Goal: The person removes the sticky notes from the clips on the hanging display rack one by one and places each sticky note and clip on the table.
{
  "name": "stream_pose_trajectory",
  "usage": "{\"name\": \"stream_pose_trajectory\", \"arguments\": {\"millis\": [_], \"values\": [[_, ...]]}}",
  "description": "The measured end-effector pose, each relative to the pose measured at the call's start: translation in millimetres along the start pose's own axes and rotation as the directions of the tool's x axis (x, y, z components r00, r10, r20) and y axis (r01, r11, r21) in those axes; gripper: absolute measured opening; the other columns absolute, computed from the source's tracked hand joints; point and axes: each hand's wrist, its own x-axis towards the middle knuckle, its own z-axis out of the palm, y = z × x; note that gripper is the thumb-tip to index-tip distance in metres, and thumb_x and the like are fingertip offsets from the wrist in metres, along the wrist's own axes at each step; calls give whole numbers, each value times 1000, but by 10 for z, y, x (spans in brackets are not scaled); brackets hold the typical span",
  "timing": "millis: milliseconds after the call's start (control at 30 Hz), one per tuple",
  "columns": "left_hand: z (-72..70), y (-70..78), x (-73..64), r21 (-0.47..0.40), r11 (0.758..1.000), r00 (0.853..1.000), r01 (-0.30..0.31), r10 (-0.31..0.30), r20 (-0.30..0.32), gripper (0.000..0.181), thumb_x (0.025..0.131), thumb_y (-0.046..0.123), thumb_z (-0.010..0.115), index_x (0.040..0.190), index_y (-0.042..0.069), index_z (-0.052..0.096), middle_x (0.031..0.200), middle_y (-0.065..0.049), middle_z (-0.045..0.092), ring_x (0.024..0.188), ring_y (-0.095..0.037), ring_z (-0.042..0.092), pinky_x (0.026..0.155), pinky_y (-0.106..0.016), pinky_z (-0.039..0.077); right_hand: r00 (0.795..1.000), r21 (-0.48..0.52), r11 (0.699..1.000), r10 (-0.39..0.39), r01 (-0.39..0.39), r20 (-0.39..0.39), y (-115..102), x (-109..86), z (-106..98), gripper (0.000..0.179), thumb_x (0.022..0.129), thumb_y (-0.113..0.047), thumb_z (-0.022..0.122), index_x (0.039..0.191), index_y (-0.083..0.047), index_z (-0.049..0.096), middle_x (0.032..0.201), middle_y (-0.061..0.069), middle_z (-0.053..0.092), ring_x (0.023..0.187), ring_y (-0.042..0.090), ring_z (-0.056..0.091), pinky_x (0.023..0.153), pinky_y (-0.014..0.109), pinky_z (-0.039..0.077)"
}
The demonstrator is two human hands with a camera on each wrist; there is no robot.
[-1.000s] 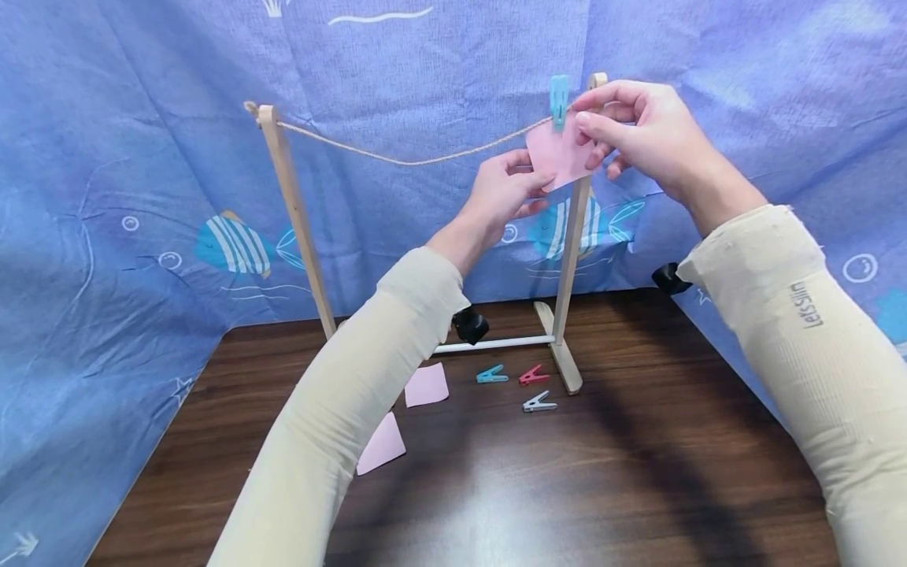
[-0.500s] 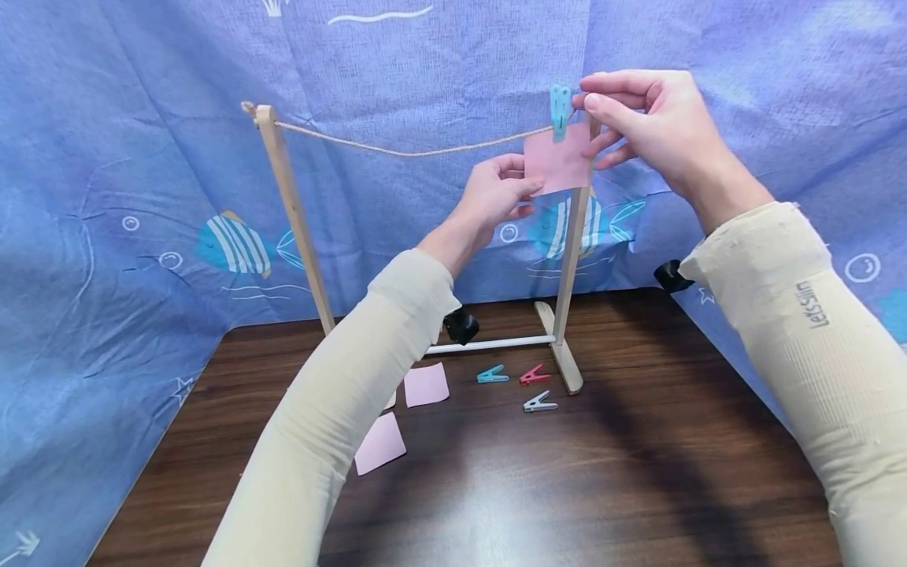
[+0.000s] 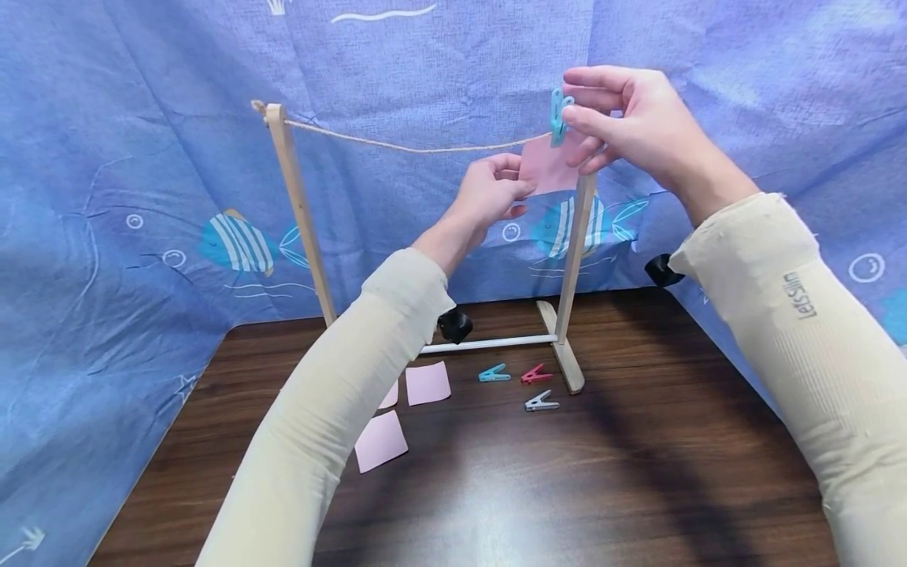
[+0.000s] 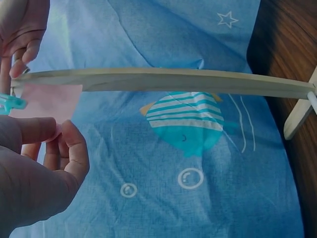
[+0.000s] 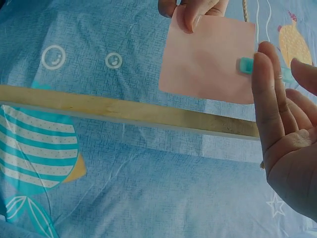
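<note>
A pink square of paper point(image 3: 546, 165) hangs from the cord point(image 3: 418, 150) under a light blue clothespin point(image 3: 557, 118). My left hand point(image 3: 489, 189) pinches the paper's lower left part between thumb and fingers; in the left wrist view the thumb and curled fingers meet at its edge. My right hand point(image 3: 631, 126) is at the clothespin, its fingers fairly straight and the thumb tip right by one handle. Seen from the right wrist, the clothespin point(image 5: 246, 65) passes behind the fingers, which hide part of it. Part of the paper is covered by the right fingers.
The cord runs between two wooden posts, left point(image 3: 301, 205) and right point(image 3: 577, 252), joined low by a white bar point(image 3: 496, 343). On the dark table point(image 3: 567, 488) lie a blue clothespin point(image 3: 494, 373), a red one point(image 3: 536, 374), a grey one point(image 3: 542, 402) and several pink papers point(image 3: 428, 383).
My right fingers have left the paper and moved up to the clothespin, which has turned slightly. The left hand keeps pinching the paper. The cord sags less than before.
</note>
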Motion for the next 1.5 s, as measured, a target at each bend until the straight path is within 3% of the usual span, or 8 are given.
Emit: {"name": "stream_pose_trajectory", "arguments": {"millis": [300, 600, 767, 900, 1067, 1267, 1400, 1500], "values": [[-70, 45, -7, 29, 1000, 1000, -2, 1, 14, 16, 95, -3, 67, 109, 4, 70, 101, -7, 68, 85, -16, 62, 83, -35, 60, 1000, -63, 998, -25, 25, 6, -56, 28, -10, 59, 89, -12, 80, 144, -14, 58, 125, 12, 61, 71, 14, 74, 54, 23, 57], [-138, 96, -40, 75, 997, 999, 13, -16, 44, 18, 96, 1, 66, 112, 8, 72, 108, -6, 70, 93, -15, 63, 86, -34, 58, 996, -159, 984, -73, 81, 56, -102, -13, -74, 43, 85, -8, 83, 127, -5, 69, 85, 5, 76, 68, 15, 73, 56, 24, 58], [-192, 92, -62, 73, 997, 998, 8, -13, 64, 22, 97, 0, 62, 116, 6, 70, 112, -7, 70, 99, -18, 67, 90, -36, 58, 995, -218, 972, -77, 88, 59, -120, -40, -101, 43, 84, -7, 84, 124, -3, 70, 84, 6, 71, 68, 15, 73, 59, 23, 59], [-221, 90, -72, 80, 997, 997, 8, -13, 72, 23, 97, 2, 63, 120, 6, 69, 114, -8, 70, 100, -21, 69, 91, -36, 58, 997, -327, 942, -61, 75, 52, -120, -74, -125, 43, 84, -11, 85, 123, -2, 70, 93, 5, 66, 73, 11, 72, 60, 21, 58], [-268, 98, -80, 87, 996, 994, 14, -23, 107, 27, 98, 3, 65, 124, 7, 68, 116, -8, 70, 101, -22, 70, 88, -34, 59, 1000, -409, 912, -15, 21, 18, -100, -103, -162, 45, 85, -16, 84, 124, 0, 69, 95, -5, 69, 72, 5, 71, 61, 17, 57], [-356, 124, -88, 101, 995, 973, 21, -44, 226, 34, 95, 1, 70, 129, 5, 66, 117, -12, 72, 102, -25, 72, 93, -41, 57, 999, -352, 936, 34, -26, 16, -36, -90, -216, 47, 85, -14, 84, 126, 2, 67, 89, -12, 72, 72, 4, 72, 62, 18, 58], [-388, 148, -101, 119, 993, 962, 7, -39, 269, 36, 94, 1, 71, 130, 3, 66, 118, -13, 71, 101, -25, 73, 96, -46, 55, 997, -200, 978, 71, -65, 26, 18, -58, -270, 44, 82, -7, 86, 122, 0, 70, 90, -6, 76, 76, 9, 74, 63, 25, 60], [-398, 163, -115, 115, 993, 961, 3, -35, 274, 36, 94, 1, 71, 130, 2, 66, 119, -14, 71, 101, -26, 73, 94, -45, 56, 993, -60, 992, 113, -111, 35, 65, -44, -310, 40, 80, -2, 86, 117, -3, 72, 94, 0, 77, 79, 14, 75, 65, 31, 60]]}}
